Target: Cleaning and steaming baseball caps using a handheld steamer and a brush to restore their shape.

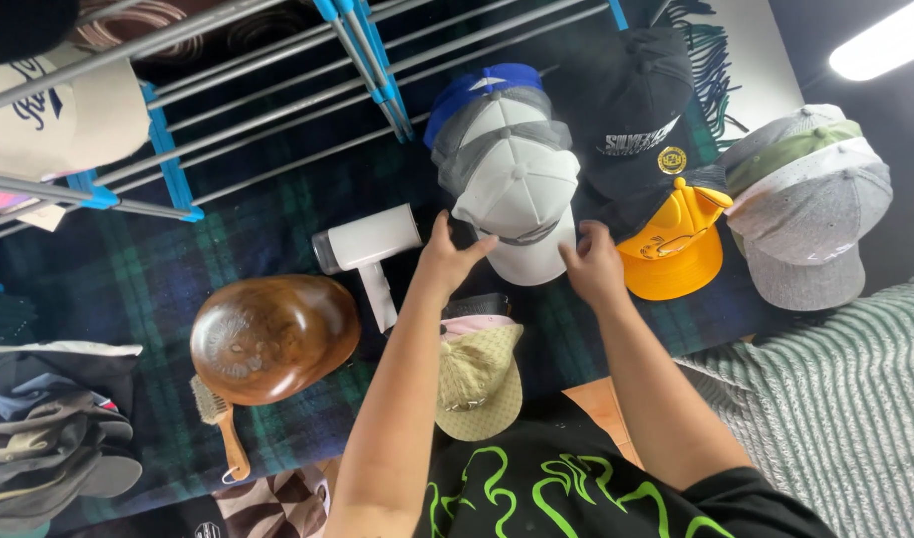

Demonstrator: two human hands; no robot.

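Observation:
My left hand (447, 261) pinches the near edge of a white cap (517, 189) that tops a stack of caps, with a grey mesh cap and a blue cap (482, 85) under it. My right hand (593, 264) touches the same white cap's brim at its right side. Below my hands lies a beige cap (480, 384) with a pink one under it. A white hair dryer (367, 244) lies just left of my left hand.
A black cap (636, 110), a yellow cap (676, 249) and a stack of grey and green caps (810, 199) lie to the right. A wooden bowl (272, 339) and brush (223, 423) sit left, on a plaid blanket (277, 219). A metal drying rack (277, 90) stands behind. Several caps (48, 428) are piled at left.

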